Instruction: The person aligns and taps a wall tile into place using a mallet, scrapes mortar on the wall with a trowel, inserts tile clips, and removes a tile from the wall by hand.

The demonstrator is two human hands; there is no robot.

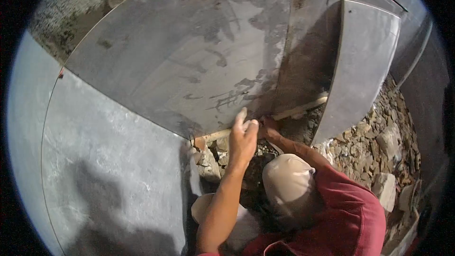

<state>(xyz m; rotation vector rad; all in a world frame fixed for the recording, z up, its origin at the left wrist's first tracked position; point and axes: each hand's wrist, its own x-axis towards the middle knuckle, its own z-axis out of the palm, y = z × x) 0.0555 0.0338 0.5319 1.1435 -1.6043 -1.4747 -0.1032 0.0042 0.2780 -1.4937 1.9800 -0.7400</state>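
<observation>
In the head view my left hand (243, 138) is raised in front of a large grey panel (199, 61). Its thumb and a finger are apart, and I see nothing held in it. Just right of it, my right hand (268, 128) reaches low to the panel's bottom edge, fingers curled. What they grip is hidden by shadow and by my left thumb. A pale wooden strip (301, 109) runs along the panel's foot beside my right hand. A further length of wood (215, 136) shows left of my left hand.
A loose curved grey sheet (358, 66) leans upright at right. Broken stones (365, 154) cover the ground below it, with larger blocks (385, 192). Another grey panel (118, 161) stands at left. My knee (290, 180) in beige cloth is close below my hands.
</observation>
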